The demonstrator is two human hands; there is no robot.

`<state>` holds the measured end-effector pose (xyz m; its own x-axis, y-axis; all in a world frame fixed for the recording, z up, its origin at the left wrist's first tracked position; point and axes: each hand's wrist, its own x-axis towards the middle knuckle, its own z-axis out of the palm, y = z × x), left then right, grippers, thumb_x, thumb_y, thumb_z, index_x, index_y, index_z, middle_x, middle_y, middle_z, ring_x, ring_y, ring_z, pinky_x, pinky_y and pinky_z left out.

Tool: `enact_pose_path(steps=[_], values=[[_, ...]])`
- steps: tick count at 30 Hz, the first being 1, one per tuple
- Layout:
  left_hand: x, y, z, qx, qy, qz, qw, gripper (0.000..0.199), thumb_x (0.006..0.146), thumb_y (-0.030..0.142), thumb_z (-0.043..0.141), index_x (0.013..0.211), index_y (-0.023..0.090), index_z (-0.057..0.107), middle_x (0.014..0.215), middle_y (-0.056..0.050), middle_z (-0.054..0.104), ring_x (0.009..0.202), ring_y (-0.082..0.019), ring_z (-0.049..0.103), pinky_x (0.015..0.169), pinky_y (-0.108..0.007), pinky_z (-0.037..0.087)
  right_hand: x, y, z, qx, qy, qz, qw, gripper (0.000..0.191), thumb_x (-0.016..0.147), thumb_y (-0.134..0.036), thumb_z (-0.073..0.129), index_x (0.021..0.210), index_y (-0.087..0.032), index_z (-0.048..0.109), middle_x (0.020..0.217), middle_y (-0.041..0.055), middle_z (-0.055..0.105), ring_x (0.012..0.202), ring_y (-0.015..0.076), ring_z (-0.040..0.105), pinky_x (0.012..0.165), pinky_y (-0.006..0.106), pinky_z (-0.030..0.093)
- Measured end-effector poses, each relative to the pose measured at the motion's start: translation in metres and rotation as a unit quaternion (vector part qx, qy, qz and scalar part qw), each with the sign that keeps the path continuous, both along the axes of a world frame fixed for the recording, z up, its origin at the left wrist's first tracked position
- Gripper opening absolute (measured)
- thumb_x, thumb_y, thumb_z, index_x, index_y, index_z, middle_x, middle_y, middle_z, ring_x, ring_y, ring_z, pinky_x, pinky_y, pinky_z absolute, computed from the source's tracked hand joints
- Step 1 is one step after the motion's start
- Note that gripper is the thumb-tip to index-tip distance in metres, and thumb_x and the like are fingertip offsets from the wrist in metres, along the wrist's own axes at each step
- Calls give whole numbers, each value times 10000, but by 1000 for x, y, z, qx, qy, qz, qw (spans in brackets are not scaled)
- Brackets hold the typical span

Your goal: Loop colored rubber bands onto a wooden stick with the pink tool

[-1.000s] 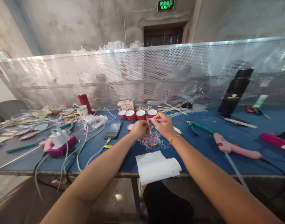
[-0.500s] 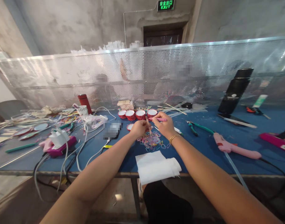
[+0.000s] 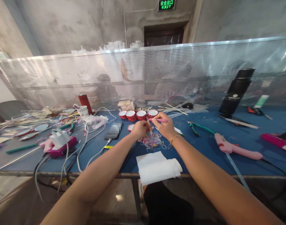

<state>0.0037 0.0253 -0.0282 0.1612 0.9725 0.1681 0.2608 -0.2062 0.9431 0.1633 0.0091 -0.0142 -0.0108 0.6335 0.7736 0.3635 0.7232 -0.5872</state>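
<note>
My left hand [image 3: 141, 128] is closed on a thin, flat, light wooden stick [image 3: 150, 128] that stands roughly upright. A pink pen [image 3: 161, 120] is gripped in my right hand [image 3: 165, 126], its tip end close to the stick's upper part. Whether the tip touches the wood I cannot tell. Under both hands lies a loose heap of small coloured loops [image 3: 152, 142]. Just beyond my fingers stands a row of several red round tins [image 3: 130, 115] with white tops. Another red-rimmed round piece [image 3: 130, 127] is partly hidden by my left hand.
A folded white cloth [image 3: 158, 168] lies at the table's front edge. To the right are green-handled pliers [image 3: 204, 128], a pink glue gun [image 3: 236, 148] and a black flask [image 3: 236, 92]. Cables, a phone [image 3: 113, 129] and a magenta power strip [image 3: 62, 148] occupy the left.
Almost nothing differs. Both hands keep their places with the stick and the pen; the view has shifted very slightly.
</note>
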Motion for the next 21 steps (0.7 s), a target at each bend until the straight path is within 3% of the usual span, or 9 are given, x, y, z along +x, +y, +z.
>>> enact_pose_path(steps=[7,21], values=[[-1,6,-6,-1,4,2,1000,166,851,183,649,692,136,643,653,-14,692,568,-107,623,575,-205,466,1,2,-1,-10,2,-6,1000,155,818,-315,595,684,-243,568,713,6,662,720,201,610,708,319,444],[2,2,-1,-17,-24,-2,1000,160,842,149,662,685,132,633,638,-8,686,540,-92,607,571,-197,464,1,1,1,-5,16,-11,1000,152,829,-312,599,698,-237,580,734,17,679,736,207,631,708,318,446]])
